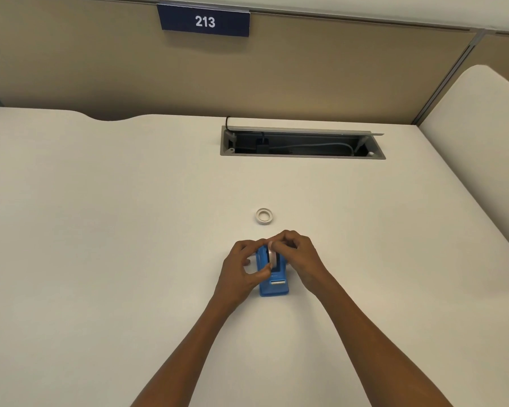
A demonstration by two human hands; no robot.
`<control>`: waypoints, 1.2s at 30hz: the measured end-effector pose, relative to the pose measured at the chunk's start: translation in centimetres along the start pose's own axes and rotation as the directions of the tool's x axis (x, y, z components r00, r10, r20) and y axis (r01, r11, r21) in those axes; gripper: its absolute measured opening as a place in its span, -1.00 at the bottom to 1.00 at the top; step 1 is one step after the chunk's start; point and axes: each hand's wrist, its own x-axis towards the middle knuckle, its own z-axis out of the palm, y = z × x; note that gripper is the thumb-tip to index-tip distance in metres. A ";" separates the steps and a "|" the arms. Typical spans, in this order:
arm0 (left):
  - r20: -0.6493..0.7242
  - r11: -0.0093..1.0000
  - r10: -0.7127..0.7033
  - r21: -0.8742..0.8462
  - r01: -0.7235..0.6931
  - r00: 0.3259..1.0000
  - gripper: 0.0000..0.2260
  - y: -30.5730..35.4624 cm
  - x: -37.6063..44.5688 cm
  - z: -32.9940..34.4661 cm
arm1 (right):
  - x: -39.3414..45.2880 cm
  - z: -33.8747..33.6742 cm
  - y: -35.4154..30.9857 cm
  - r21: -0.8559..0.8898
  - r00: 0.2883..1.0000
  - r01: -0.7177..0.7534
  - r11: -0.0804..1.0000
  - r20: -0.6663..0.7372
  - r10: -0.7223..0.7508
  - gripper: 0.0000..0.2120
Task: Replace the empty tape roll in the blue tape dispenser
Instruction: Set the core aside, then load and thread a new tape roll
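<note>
The blue tape dispenser (274, 282) stands on the white desk (130, 230), its metal cutter facing me. A pale tape roll (272, 254) sits upright in the dispenser's slot. My right hand (299, 255) pinches the roll's top edge from the right. My left hand (241, 267) holds the dispenser's left side, fingers curled near the roll. A small white ring, a second tape roll (264, 215), lies flat on the desk just beyond my hands.
An open cable tray (301, 142) with wires is set into the desk at the back. A beige partition (306, 77) with a sign reading 213 (204, 21) rises behind. A white divider (476, 113) stands at the right.
</note>
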 end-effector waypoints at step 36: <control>-0.043 0.999 0.014 0.037 -0.012 0.999 -0.55 -0.4 -0.1 0.3 | -1.5 -0.8 0.6 -0.145 0.991 0.137 0.980 0.031 -0.133 -0.69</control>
